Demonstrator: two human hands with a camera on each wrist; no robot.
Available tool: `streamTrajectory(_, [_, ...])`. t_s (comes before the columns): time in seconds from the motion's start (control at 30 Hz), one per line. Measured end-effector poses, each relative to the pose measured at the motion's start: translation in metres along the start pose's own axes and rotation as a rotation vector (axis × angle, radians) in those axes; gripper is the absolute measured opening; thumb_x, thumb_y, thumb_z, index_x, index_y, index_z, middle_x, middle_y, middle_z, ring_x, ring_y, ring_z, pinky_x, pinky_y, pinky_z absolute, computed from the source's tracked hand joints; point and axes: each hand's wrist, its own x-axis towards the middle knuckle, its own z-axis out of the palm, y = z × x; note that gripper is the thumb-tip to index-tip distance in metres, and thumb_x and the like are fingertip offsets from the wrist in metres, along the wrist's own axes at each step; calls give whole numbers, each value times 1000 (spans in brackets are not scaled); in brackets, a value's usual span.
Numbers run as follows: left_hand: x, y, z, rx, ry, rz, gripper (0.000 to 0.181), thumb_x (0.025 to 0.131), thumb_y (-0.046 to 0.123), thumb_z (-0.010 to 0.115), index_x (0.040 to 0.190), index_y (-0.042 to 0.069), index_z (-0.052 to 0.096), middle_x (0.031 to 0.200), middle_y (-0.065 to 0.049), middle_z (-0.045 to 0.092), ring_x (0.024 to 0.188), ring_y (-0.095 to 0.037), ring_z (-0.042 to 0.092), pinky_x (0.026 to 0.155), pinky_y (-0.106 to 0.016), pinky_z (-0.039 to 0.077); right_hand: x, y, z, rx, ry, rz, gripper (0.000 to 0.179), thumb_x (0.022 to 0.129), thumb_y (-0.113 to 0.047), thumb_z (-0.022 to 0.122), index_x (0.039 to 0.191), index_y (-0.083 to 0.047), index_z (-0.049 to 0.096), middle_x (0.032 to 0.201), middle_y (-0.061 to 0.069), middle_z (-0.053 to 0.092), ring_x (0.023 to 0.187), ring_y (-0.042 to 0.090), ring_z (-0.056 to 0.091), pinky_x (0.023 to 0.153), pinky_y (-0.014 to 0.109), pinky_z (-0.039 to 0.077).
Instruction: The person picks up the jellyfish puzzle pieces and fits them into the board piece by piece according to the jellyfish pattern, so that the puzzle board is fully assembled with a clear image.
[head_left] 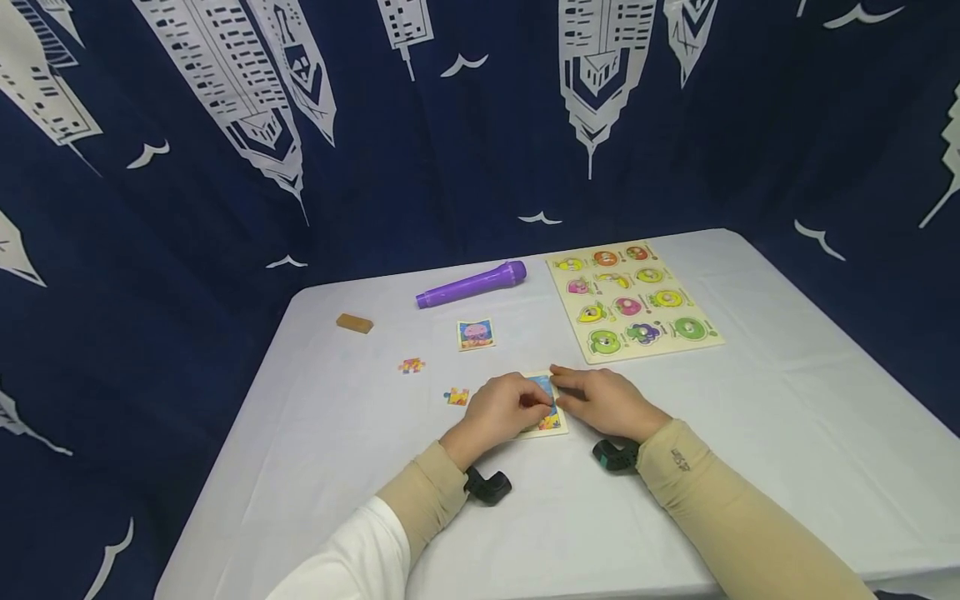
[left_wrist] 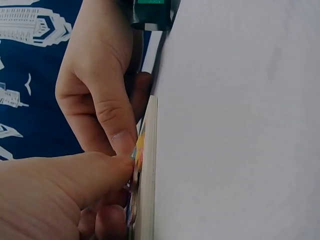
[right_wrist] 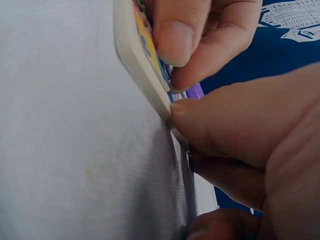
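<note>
In the head view, a jigsaw board (head_left: 553, 423) with a blue and yellow picture lies flat before the person. The left hand (head_left: 504, 412) is over it, thumb and finger pinching a puzzle piece (right_wrist: 164, 75) by the board's right edge; the fingertips hide most of the piece. At that same edge the right hand (head_left: 606, 402) rests with fingers extended, its thumb (right_wrist: 192, 122) touching the rim in the right wrist view. Two loose puzzle pieces, one orange and pink (head_left: 411, 366) and one yellow (head_left: 457, 397), lie left of the board.
Behind the board sits a small card with a pink octopus (head_left: 476, 335). Farther back are a purple toy microphone (head_left: 471, 285) and a brown block (head_left: 355, 323). A wooden fruit puzzle board (head_left: 637, 304) lies at the back right on the white tablecloth (head_left: 787, 400).
</note>
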Motion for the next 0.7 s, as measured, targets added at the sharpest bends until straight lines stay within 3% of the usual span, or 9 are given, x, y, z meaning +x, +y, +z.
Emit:
streamTrajectory(0.2, [0,-1,3,24,33,8,5,94,32,76,96,28,79,86,14,62,72,1,55,59,-20,44,0,1,1,4,2,1,42,100,-20,67,139,-4,64,151,9,55,139,33,52,109,54,45])
streamTrajectory(0.4, [-3,3,2,99,194,17,4,95,31,74,95,27,76,88,13,63,73,0,56,60,-19,43,1,0,1,-2,0,4,42,100,-21,67,138,-4,64,151,9,55,138,33,53,109,54,45])
streamTrajectory(0.6, [-5,8,6,206,122,1,4,91,35,77,88,32,78,78,18,56,63,3,50,52,-20,38,0,0,-1,-8,-3,-1,42,101,-21,66,139,-4,63,152,8,55,138,33,53,109,54,46])
streamTrajectory(0.7, [-5,8,8,226,136,1,5,90,34,79,85,33,79,75,18,56,61,3,49,52,-20,37,0,1,0,-6,-6,3,42,101,-21,66,139,-4,63,152,8,54,139,32,53,109,53,45])
